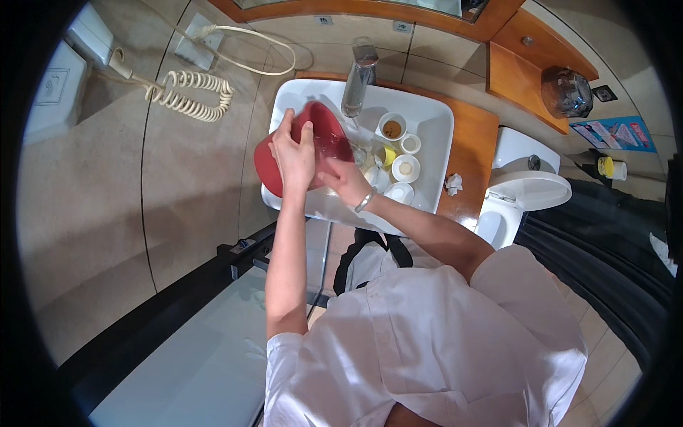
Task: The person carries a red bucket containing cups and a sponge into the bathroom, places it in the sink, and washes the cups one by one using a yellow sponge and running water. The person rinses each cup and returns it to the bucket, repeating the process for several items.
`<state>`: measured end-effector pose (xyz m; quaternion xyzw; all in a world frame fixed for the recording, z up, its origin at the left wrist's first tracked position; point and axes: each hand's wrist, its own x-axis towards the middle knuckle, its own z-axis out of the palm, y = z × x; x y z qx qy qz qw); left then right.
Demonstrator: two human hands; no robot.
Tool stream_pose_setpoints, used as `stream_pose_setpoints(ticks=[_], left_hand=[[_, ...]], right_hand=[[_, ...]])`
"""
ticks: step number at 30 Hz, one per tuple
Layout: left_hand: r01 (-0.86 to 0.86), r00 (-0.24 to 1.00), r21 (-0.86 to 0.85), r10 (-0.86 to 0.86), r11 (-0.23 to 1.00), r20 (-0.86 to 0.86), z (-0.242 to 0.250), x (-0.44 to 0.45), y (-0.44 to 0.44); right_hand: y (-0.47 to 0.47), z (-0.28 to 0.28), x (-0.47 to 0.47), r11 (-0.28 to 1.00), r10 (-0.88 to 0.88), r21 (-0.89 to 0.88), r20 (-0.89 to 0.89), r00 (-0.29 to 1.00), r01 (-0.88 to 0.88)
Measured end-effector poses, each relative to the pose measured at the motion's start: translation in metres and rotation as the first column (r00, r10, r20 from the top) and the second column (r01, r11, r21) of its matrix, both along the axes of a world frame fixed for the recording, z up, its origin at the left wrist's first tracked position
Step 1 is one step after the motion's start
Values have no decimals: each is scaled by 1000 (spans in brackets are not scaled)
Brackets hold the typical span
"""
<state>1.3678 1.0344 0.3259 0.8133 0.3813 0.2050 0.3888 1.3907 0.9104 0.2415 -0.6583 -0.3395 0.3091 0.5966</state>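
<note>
A red plastic basin (268,166) is tilted over the left side of the white washbasin (444,125), its wet inside facing right. My left hand (297,157) grips it, with the thumb and fingers spread over its upper side. At the lower part of its opening is my right hand (349,181), blurred by motion, with fingers apart and a silver bangle on the wrist; nothing shows in it. Water runs from the chrome faucet (358,85) beside the red basin. Right of my hands stand a white cup with brown residue (392,128), a small yellow-sided container (388,156) and several small white cups or lids (405,168).
A crumpled tissue (454,184) lies on the wooden counter (469,149). Further right are a toilet (525,189) with its lid raised and a glass jar (566,92) on a shelf. A hair dryer's coiled cord (197,96) hangs at left, above a black-framed glass panel (197,341).
</note>
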Motion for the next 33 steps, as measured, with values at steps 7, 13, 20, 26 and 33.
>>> stream_pose_setpoints(ticks=[7,13,20,26,33], left_hand=[[3,976,-28,3,1000,219,21,-37,-36],[-68,987,283,23,957,161,45,-79,-43],[-258,896,275,123,926,427,57,-101,-50],[-259,674,-418,473,871,568,23,-99,-24],[7,991,-795,103,607,87,-75,-15,-24]], right_hand=[[-15,-11,8,995,-45,29,-746,664,100],[-19,-12,21,851,291,373,-921,261,369],[-26,30,50,922,268,333,-917,295,199],[-119,123,63,960,276,38,-326,904,-279],[-237,218,93,891,208,-439,179,961,-111]])
